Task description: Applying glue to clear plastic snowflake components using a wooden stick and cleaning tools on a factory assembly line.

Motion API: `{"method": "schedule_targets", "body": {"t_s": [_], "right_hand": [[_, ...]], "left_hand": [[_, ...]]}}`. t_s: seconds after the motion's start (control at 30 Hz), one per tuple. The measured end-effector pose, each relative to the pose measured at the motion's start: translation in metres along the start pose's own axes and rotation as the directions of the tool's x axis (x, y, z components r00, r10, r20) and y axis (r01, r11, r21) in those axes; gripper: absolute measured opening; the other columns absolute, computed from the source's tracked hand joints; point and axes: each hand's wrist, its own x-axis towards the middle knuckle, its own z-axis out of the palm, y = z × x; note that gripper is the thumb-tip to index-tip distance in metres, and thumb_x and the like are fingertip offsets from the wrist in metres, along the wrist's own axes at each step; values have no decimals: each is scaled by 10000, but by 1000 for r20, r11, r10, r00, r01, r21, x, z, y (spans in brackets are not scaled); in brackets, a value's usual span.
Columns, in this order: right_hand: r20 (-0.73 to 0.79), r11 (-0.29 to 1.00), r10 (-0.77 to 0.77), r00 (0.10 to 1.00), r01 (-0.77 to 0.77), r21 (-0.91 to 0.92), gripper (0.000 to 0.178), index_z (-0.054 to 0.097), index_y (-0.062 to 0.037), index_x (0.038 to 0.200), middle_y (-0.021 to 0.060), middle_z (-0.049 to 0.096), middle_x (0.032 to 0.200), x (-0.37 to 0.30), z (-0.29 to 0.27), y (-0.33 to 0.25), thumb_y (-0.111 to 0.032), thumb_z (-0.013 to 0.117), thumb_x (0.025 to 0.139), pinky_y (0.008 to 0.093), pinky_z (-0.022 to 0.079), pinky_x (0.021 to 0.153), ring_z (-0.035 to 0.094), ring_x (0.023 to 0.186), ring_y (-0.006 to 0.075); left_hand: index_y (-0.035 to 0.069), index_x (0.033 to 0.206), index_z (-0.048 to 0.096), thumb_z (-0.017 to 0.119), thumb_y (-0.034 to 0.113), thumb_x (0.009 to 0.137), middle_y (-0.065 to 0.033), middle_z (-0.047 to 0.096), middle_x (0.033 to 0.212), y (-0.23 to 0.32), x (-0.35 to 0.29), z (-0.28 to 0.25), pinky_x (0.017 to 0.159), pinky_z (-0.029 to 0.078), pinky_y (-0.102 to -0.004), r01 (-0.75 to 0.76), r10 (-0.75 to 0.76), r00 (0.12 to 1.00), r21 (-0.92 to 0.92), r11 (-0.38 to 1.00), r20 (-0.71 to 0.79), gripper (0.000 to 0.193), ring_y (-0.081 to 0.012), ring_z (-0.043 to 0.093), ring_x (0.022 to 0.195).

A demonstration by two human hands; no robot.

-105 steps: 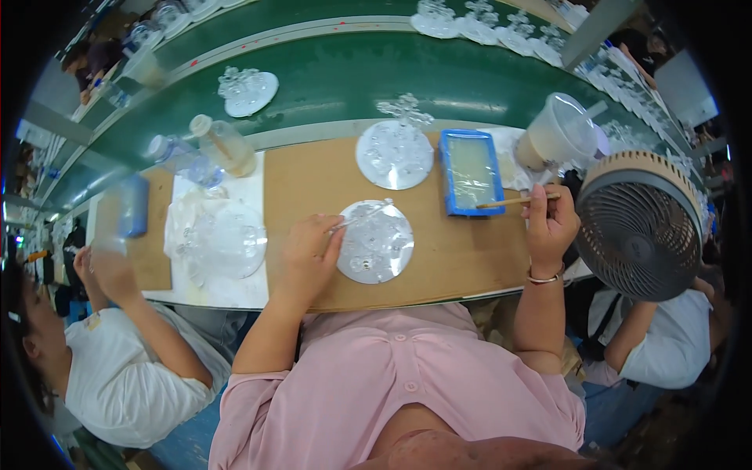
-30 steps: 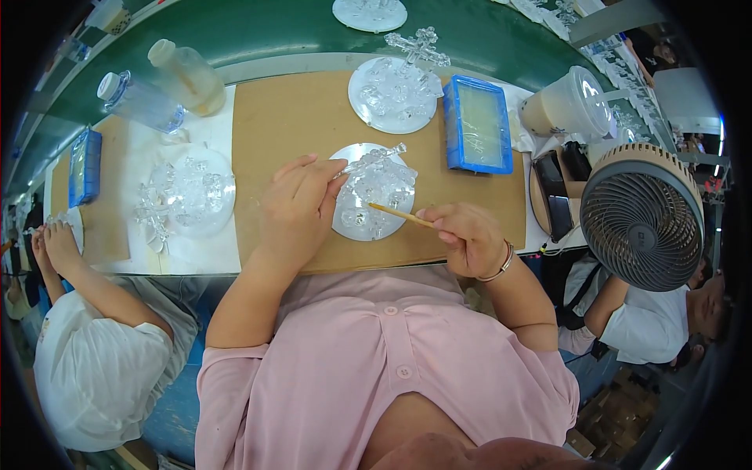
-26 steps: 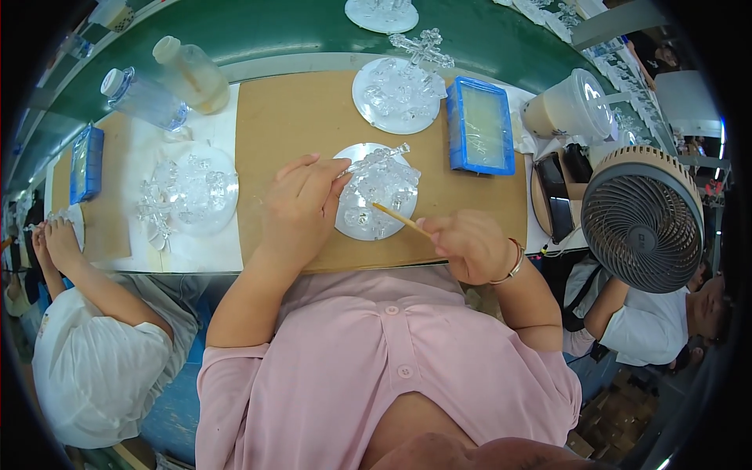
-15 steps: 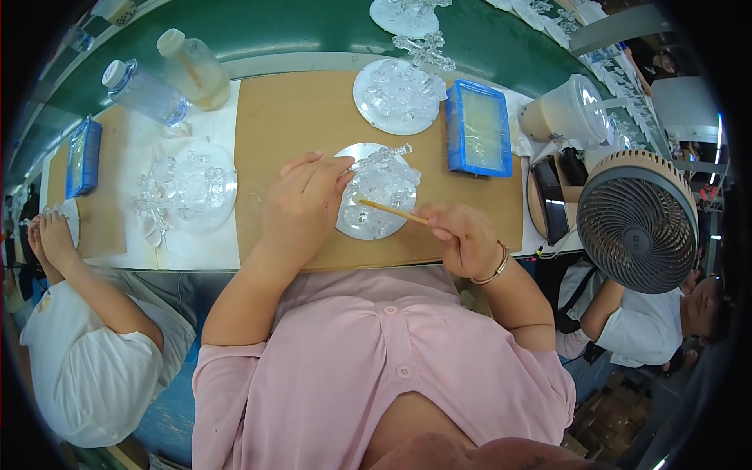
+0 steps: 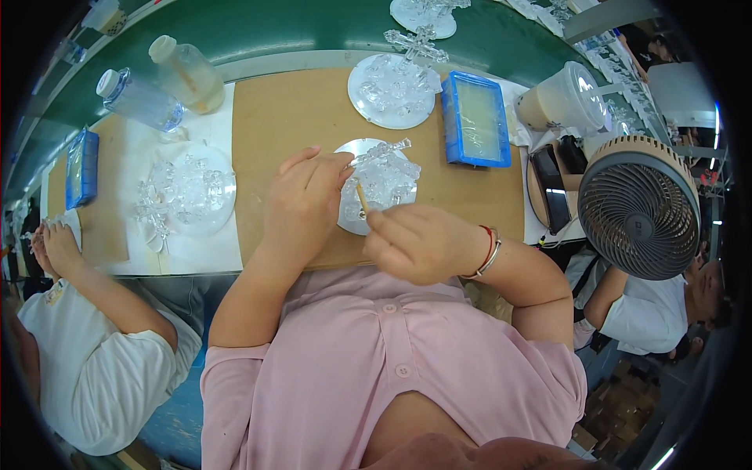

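My left hand (image 5: pixel 305 205) pinches a clear plastic cross-shaped piece (image 5: pixel 385 153) by its near end. That piece is held over a round white plate (image 5: pixel 357 146) carrying a heap of clear plastic parts (image 5: pixel 392 178). From the right, my right hand (image 5: pixel 415 241) grips a thin yellowish stick (image 5: pixel 361 196), its tip pointing up and away, just below the clear piece. The fingers of the right hand hide the stick's lower end. I cannot tell whether the tip touches any of the parts.
Beyond lies another white plate (image 5: pixel 399 124) of clear parts, beside a blue-framed box (image 5: pixel 475 119). A lidded drink cup (image 5: pixel 560 102) and a fan (image 5: pixel 638 207) stand right. To the left are two bottles (image 5: pixel 141 98), a third plate (image 5: pixel 228 184) and a co-worker's hands (image 5: pixel 56 249).
My right hand has moved left and nearer to my left hand, and the stick has swung from nearly level to nearly upright. My left hand keeps its hold on the clear piece.
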Motion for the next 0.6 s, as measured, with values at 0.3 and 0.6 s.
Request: {"method": "schedule_targets", "body": {"t_s": [0.3, 0.6], "right_hand": [[-144, 885, 457, 878, -432, 176, 150, 541, -5, 969, 124, 642, 845, -5, -15, 20, 19, 624, 847, 314, 509, 607, 646, 700, 266], [-194, 814, 551, 812, -471, 341, 64, 540, 2, 952, 125, 649, 837, -39, -22, 14, -21, 574, 903, 294, 515, 597, 660, 683, 224]], "left_hand": [[53, 930, 633, 681, 45, 794, -55, 670, 815, -1, 0, 2, 847, 514, -374, 1, -1, 1000, 20, 1000, 16, 144, -200, 637, 740], [68, 924, 638, 685, 53, 791, -41, 668, 818, 3, 4, -2, 851, 510, -363, 9, -11, 999, 40, 999, 52, 142, -206, 639, 755]]}}
